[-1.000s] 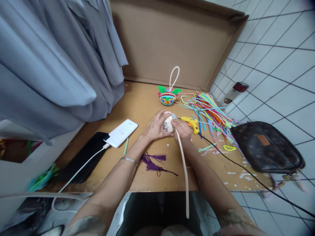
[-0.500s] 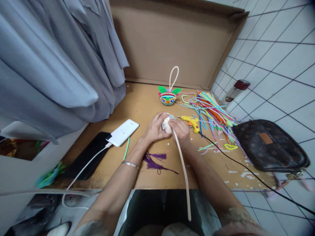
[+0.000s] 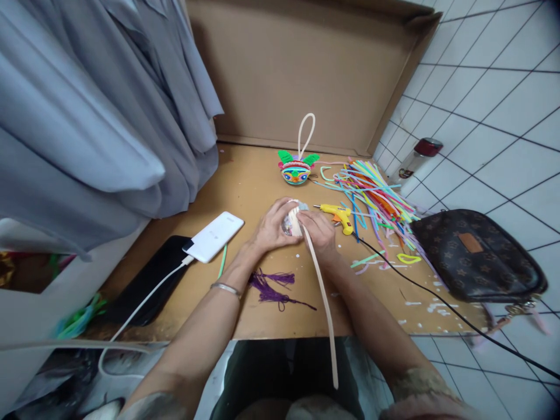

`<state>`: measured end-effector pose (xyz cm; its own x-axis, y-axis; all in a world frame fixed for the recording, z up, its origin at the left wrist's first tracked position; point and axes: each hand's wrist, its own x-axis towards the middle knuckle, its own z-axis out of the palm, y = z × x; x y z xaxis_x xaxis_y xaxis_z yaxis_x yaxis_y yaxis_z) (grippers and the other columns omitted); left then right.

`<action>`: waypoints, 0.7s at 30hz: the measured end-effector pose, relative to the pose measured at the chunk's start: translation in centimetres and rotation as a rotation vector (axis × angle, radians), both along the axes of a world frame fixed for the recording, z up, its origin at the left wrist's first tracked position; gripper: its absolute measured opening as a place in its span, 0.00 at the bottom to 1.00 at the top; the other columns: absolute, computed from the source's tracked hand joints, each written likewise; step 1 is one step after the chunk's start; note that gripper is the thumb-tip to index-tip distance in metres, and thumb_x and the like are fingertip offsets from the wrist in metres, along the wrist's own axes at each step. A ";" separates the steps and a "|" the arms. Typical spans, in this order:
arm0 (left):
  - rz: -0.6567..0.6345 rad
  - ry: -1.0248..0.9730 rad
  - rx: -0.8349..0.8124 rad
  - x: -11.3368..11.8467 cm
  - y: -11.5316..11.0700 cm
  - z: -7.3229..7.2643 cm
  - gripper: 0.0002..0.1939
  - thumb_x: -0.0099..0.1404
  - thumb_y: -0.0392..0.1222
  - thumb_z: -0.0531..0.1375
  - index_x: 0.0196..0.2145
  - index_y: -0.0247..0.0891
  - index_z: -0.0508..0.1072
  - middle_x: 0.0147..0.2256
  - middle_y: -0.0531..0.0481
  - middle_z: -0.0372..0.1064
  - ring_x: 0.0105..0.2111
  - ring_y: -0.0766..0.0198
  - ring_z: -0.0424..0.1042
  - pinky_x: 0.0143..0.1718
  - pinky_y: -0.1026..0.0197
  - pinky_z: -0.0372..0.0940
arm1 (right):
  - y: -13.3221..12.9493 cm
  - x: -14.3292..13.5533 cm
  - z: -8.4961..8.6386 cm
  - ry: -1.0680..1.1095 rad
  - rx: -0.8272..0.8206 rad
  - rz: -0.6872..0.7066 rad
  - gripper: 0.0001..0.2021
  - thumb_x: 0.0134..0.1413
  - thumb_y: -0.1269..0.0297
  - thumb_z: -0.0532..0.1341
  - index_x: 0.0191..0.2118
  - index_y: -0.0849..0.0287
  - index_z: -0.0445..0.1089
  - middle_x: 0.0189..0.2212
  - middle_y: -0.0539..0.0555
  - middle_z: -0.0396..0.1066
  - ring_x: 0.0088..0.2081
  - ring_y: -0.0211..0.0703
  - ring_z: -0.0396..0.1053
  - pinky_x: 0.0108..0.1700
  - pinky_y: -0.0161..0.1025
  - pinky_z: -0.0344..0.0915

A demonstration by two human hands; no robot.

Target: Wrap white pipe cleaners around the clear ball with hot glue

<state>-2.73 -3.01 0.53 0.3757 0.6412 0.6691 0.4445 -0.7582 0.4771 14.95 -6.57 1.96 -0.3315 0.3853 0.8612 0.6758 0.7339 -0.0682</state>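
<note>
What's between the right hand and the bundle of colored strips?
Head view: the yellow glue gun, then a few loose strips, between right hand and bundle.

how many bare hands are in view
2: the left hand cups the small whitish round piece from its left; the right hand holds the long cream strip against it.

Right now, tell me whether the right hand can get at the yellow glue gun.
Probably yes: the yellow glue gun lies beside the right hand, nothing visible between them, though that hand holds the cream strip.
</note>
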 end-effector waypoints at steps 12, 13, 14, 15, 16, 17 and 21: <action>-0.006 -0.031 -0.015 -0.1 0.1 0.1 0.38 0.49 0.48 0.70 0.57 0.39 0.65 0.57 0.37 0.65 0.58 0.46 0.67 0.61 0.44 0.64 | 0.0 -0.4 0.0 0.037 -0.071 -0.040 0.16 0.68 0.68 0.51 0.52 0.58 0.73 0.44 0.61 0.77 0.47 0.46 0.75 0.53 0.46 0.71; -0.009 -0.041 -0.012 -0.1 0.1 0.2 0.38 0.49 0.48 0.70 0.57 0.39 0.65 0.57 0.37 0.65 0.58 0.46 0.67 0.60 0.44 0.64 | 0.0 -0.4 0.0 0.028 -0.066 -0.042 0.16 0.68 0.68 0.51 0.51 0.58 0.73 0.44 0.60 0.77 0.47 0.46 0.75 0.53 0.45 0.71; -0.007 -0.052 -0.013 -0.1 0.1 0.2 0.37 0.49 0.48 0.70 0.56 0.39 0.66 0.56 0.37 0.66 0.57 0.47 0.68 0.60 0.45 0.65 | 0.1 -0.4 0.0 0.017 -0.056 -0.048 0.15 0.68 0.68 0.51 0.51 0.59 0.73 0.44 0.60 0.77 0.47 0.46 0.74 0.53 0.44 0.71; 0.000 -0.063 -0.020 -0.1 0.0 0.3 0.37 0.49 0.48 0.70 0.56 0.38 0.66 0.55 0.38 0.67 0.56 0.47 0.68 0.59 0.45 0.65 | 0.2 -0.2 0.1 0.007 -0.046 -0.068 0.14 0.68 0.67 0.52 0.50 0.59 0.73 0.44 0.60 0.77 0.47 0.45 0.74 0.52 0.44 0.70; 0.013 -0.075 -0.033 -0.1 0.0 0.3 0.37 0.49 0.49 0.70 0.55 0.38 0.66 0.55 0.38 0.67 0.56 0.48 0.69 0.59 0.46 0.66 | 0.4 0.1 0.1 0.001 -0.037 -0.111 0.14 0.68 0.67 0.52 0.49 0.59 0.73 0.44 0.60 0.77 0.47 0.45 0.74 0.52 0.43 0.70; 0.033 -0.091 -0.053 -0.1 0.0 0.3 0.38 0.49 0.50 0.71 0.55 0.38 0.66 0.54 0.39 0.68 0.55 0.48 0.69 0.58 0.46 0.66 | 0.6 0.6 0.2 0.002 -0.034 -0.180 0.13 0.68 0.66 0.53 0.48 0.59 0.73 0.43 0.60 0.77 0.46 0.46 0.74 0.51 0.44 0.69; 0.104 -0.194 -0.186 0.0 0.2 -0.1 0.42 0.44 0.53 0.73 0.55 0.37 0.67 0.53 0.40 0.69 0.52 0.48 0.71 0.56 0.46 0.68 | 1.9 3.4 0.2 0.007 -0.158 -0.665 0.15 0.65 0.59 0.55 0.42 0.66 0.74 0.38 0.68 0.77 0.40 0.55 0.74 0.43 0.49 0.69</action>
